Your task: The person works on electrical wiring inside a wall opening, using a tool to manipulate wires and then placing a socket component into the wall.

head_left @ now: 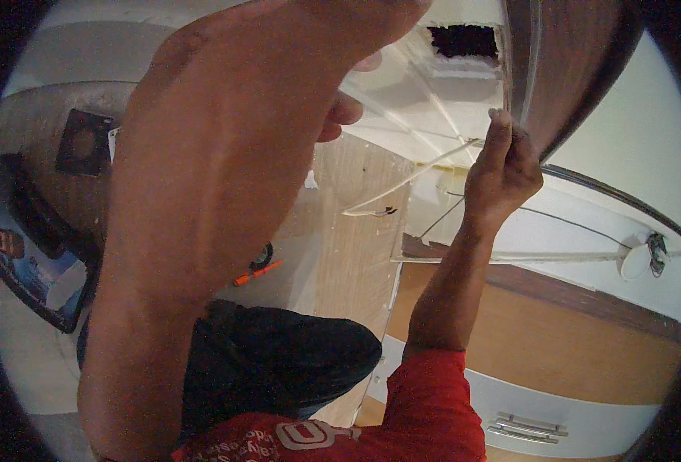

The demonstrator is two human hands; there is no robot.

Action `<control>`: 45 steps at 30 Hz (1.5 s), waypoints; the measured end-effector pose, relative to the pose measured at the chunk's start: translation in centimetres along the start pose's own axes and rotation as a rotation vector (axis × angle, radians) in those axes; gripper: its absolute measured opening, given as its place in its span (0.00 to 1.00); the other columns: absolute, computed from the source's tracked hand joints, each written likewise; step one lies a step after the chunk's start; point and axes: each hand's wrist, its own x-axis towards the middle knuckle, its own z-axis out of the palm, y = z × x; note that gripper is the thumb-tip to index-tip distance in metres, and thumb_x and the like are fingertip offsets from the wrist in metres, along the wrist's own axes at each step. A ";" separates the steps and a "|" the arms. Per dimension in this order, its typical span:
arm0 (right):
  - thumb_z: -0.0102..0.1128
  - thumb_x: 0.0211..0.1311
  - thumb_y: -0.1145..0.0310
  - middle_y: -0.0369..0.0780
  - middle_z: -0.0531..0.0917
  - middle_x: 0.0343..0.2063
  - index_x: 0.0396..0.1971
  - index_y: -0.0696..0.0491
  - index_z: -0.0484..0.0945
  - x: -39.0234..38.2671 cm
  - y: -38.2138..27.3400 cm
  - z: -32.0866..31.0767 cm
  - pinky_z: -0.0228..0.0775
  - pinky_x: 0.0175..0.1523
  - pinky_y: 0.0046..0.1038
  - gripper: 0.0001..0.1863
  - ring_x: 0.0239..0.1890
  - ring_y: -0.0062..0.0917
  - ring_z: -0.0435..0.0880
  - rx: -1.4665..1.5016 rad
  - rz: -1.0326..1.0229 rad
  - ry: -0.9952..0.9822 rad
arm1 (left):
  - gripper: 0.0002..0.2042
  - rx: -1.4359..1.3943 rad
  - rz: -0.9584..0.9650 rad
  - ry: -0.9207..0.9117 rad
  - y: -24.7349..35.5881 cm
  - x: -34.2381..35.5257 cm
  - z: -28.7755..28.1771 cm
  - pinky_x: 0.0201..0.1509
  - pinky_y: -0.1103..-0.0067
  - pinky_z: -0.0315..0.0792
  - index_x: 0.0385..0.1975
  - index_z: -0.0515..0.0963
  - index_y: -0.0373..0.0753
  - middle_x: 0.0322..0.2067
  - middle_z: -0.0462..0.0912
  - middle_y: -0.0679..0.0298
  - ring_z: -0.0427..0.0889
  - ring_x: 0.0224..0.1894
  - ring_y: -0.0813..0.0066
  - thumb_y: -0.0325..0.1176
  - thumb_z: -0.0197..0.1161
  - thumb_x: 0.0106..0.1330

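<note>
My right hand [506,169] is closed on the lower edge of a dark brown wood-grain panel [575,58], thumb pointing up along it. This panel is tilted and runs out of the top of the picture. Close to the camera, my left hand [279,58] reaches up across the upper middle. Its fingers curl in, with a few fingertips showing past the palm; whatever they hold is hidden or out of the picture. Behind the right hand, a thin white cable [410,181] loops down to a wooden surface. A rough rectangular hole [464,42] opens in the pale wall beside the panel.
On the left lie a black case [28,239] with a colourful print and a dark square piece [86,142]. An orange stick-like tool [256,273] rests near my knee [317,350]. At right are a white round device [635,262] with black wire and a drawer handle [529,427].
</note>
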 end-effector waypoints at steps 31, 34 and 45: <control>0.58 0.69 0.66 0.29 0.73 0.16 0.41 0.61 0.83 -1.6 -1.4 -1.1 0.52 0.21 0.16 0.13 0.17 0.10 0.65 0.030 0.236 -0.140 | 0.19 0.095 0.015 -0.023 0.3 -0.4 0.4 0.42 0.70 0.80 0.60 0.72 0.42 0.48 0.81 0.54 0.84 0.38 0.64 0.40 0.49 0.72; 0.55 0.71 0.65 0.30 0.71 0.15 0.43 0.60 0.82 -0.4 -3.2 -0.1 0.50 0.19 0.15 0.13 0.15 0.09 0.63 0.236 0.350 -0.234 | 0.19 0.108 0.014 -0.019 0.3 -0.6 0.6 0.42 0.70 0.80 0.60 0.72 0.42 0.48 0.81 0.54 0.84 0.38 0.64 0.40 0.49 0.72; 0.50 0.72 0.64 0.31 0.67 0.13 0.38 0.57 0.78 0.9 -4.0 0.9 0.49 0.14 0.20 0.12 0.09 0.14 0.59 0.495 0.521 -0.224 | 0.19 0.141 0.019 -0.013 0.4 -0.8 0.2 0.42 0.70 0.80 0.60 0.73 0.43 0.47 0.81 0.54 0.84 0.38 0.64 0.40 0.49 0.72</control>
